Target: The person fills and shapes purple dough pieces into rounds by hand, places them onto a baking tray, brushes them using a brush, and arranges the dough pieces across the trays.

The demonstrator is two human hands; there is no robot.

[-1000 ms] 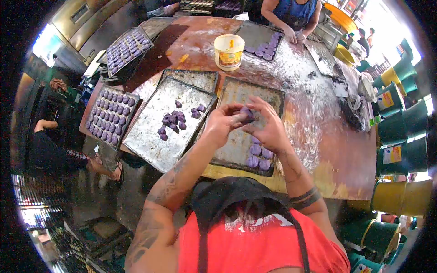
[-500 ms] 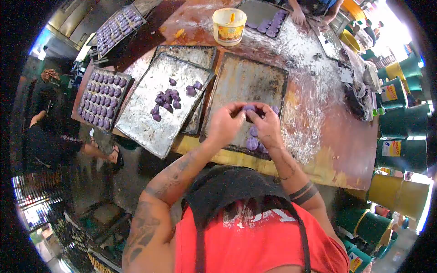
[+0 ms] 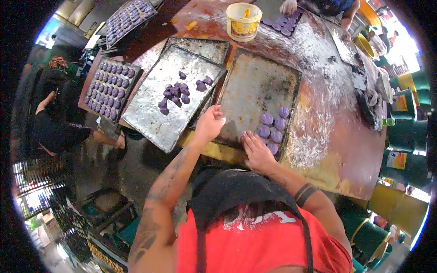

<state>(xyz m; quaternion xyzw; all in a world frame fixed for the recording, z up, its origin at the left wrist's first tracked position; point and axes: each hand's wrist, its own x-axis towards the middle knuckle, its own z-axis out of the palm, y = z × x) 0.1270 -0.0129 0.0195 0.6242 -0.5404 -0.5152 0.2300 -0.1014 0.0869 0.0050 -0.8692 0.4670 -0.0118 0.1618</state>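
Several flattened purple dough rounds (image 3: 276,135) lie in the lower right part of a worn metal tray (image 3: 255,86). My right hand (image 3: 257,150) is palm down at the tray's near edge, left of the rounds, its fingers stretched over a bit of purple dough that is mostly hidden. Over the tray's left edge hovers my left hand (image 3: 211,123), fingers loosely curled and apart, holding nothing. To its left, a floury silver tray (image 3: 154,109) bears a cluster of dark purple lumps (image 3: 175,93).
A labelled bucket (image 3: 243,28) stands at the back. Trays of purple pieces (image 3: 110,88) are at the left. A co-worker's hand (image 3: 288,6) is above another tray at the back. Green bins (image 3: 405,134) line the right side. Flour covers part of the table (image 3: 337,136).
My hands have parted and come down from holding a purple piece between them. My right hand now rests low on the tray; my left hand has moved left, empty.
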